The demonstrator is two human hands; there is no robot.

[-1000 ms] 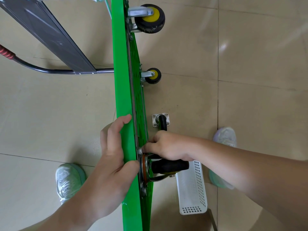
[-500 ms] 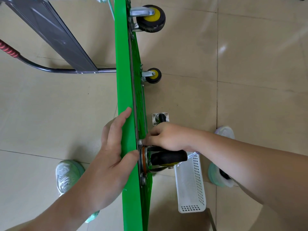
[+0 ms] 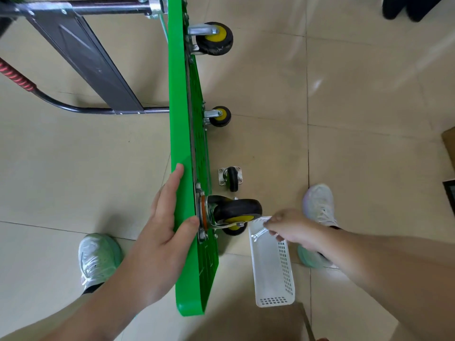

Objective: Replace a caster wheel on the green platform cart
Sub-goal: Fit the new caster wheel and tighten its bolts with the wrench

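Note:
The green platform cart (image 3: 182, 119) stands on its edge on the floor, wheels facing right. My left hand (image 3: 165, 225) grips its upper edge, fingers on the left face and thumb beside the mounting plate of the near caster wheel (image 3: 236, 210), which is black with a yellow hub. My right hand (image 3: 290, 228) is over the white basket (image 3: 273, 274) and pinches a small silver wrench (image 3: 258, 234). A loose caster wheel (image 3: 231, 178) with a square plate lies on the floor behind the mounted one.
Two more casters (image 3: 213, 38) (image 3: 219, 116) stick out from the cart farther away. The folded handle (image 3: 73, 57) with a red grip (image 3: 17, 77) lies to the left. My shoes (image 3: 97, 257) (image 3: 318, 205) stand on either side of the cart on beige tiles.
My right hand left the near caster's mounting plate and moved right and down to the basket, where it now holds a wrench. The left hand kept its grip on the cart.

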